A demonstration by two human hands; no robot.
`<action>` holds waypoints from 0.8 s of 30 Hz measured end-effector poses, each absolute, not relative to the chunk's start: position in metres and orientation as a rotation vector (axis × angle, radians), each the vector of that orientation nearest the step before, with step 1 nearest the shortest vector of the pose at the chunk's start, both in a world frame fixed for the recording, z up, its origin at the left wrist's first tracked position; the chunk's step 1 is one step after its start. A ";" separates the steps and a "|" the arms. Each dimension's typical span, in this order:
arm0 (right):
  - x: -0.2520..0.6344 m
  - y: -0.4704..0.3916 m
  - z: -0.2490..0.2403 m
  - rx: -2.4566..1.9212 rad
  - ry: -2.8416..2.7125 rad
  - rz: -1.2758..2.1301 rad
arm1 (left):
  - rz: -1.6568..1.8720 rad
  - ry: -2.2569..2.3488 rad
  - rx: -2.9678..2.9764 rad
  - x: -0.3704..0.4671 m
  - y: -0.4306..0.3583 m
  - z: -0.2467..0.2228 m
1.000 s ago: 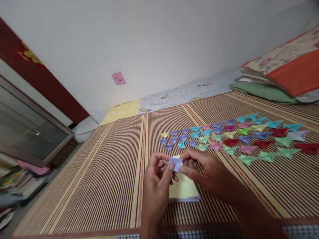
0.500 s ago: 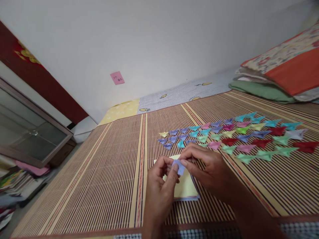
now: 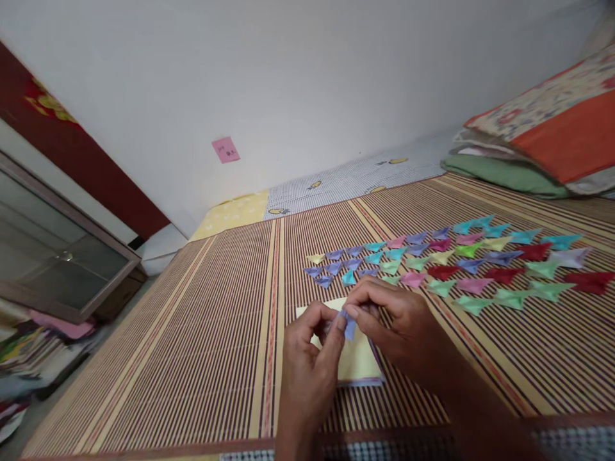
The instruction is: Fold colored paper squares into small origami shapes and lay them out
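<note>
A small piece of folded lilac paper (image 3: 350, 328) is pinched between the fingertips of both hands. My left hand (image 3: 314, 349) grips its left side with thumb and forefinger, hiding part of it. Its upper right edge is held by my right hand (image 3: 396, 320), also in a pinch. Beneath the hands lies a stack of square paper (image 3: 360, 362) with a pale yellow sheet on top. Just beyond, several rows of small folded paper figures (image 3: 444, 257) in blue, green, pink, red and yellow spread to the right.
A striped bamboo mat (image 3: 216, 333) covers the bed. Folded bedding (image 3: 538, 153) is piled at the far right. A pink note (image 3: 225, 150) sticks to the white wall (image 3: 307, 83). At the left stand a glass-fronted cabinet door (image 3: 57, 243) and a pile of books (image 3: 36, 352).
The lilac paper has turned and shows a narrower face. My left thumb has shifted slightly up and right over it, closer to the right fingertips.
</note>
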State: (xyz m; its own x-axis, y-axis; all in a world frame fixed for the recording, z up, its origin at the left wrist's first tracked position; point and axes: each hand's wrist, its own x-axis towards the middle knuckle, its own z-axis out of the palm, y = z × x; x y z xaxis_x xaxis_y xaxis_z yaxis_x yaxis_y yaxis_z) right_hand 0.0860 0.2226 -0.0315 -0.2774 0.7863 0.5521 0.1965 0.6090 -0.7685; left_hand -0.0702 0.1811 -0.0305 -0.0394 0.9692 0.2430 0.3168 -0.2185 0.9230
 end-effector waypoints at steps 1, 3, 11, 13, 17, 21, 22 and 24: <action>0.086 0.223 -0.031 -0.804 -1.786 0.707 | 1.283 1.380 1.581 -0.070 0.181 -0.031; 0.086 0.223 -0.030 -0.814 -1.767 0.698 | 1.289 1.376 1.568 -0.070 0.182 -0.031; 0.085 0.222 -0.030 -0.925 -1.730 0.688 | 1.332 1.338 1.462 -0.067 0.184 -0.033; 0.085 0.222 -0.030 -0.942 -1.718 0.683 | 1.342 1.340 1.447 -0.066 0.185 -0.034; 0.087 0.223 -0.031 -0.928 -1.736 0.620 | 1.365 1.336 1.431 -0.066 0.187 -0.035; 0.088 0.223 -0.032 -0.906 -1.761 0.608 | 1.417 1.321 1.406 -0.066 0.188 -0.036; 0.088 0.223 -0.033 -0.908 -1.767 0.600 | 1.433 1.318 1.399 -0.066 0.188 -0.036; 0.087 0.222 -0.034 -0.926 -1.774 0.560 | 1.454 1.314 1.383 -0.065 0.189 -0.037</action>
State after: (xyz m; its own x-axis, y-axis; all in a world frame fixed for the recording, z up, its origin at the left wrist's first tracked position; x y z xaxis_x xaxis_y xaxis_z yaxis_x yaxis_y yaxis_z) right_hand 0.0869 0.2218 -0.0339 -0.1904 0.8009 0.5677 0.3296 0.5969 -0.7315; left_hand -0.0649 0.1888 -0.0365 -0.1588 0.9587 0.2360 0.1382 -0.2152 0.9668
